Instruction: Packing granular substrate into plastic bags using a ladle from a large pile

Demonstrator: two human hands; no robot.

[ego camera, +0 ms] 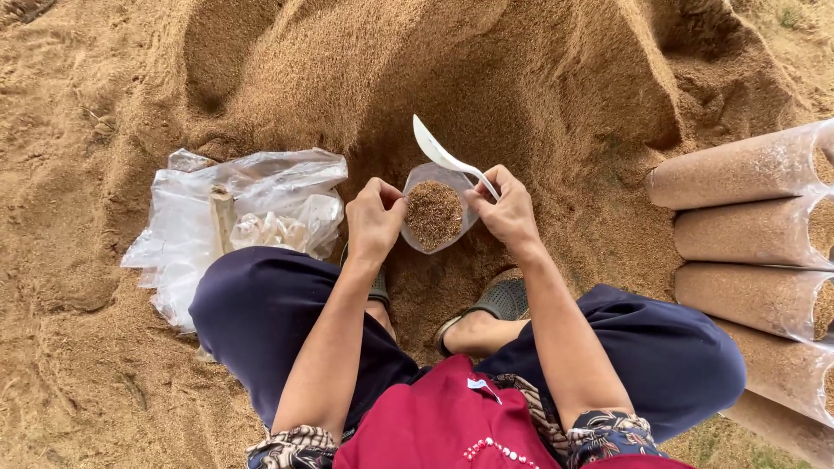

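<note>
A small clear plastic bag, filled with brown sawdust-like material, stands upright between my two hands. My left hand pinches the bag's left rim. My right hand pinches the right rim and also holds a white plastic spoon, whose bowl points up and away over the bag. I squat with both knees spread, sandalled feet under me, in front of a large heap of the same brown material.
A pile of empty clear plastic bags lies on the ground by my left knee. Several filled cylindrical bags lie stacked on their sides at the right edge. Loose brown material covers the ground all around.
</note>
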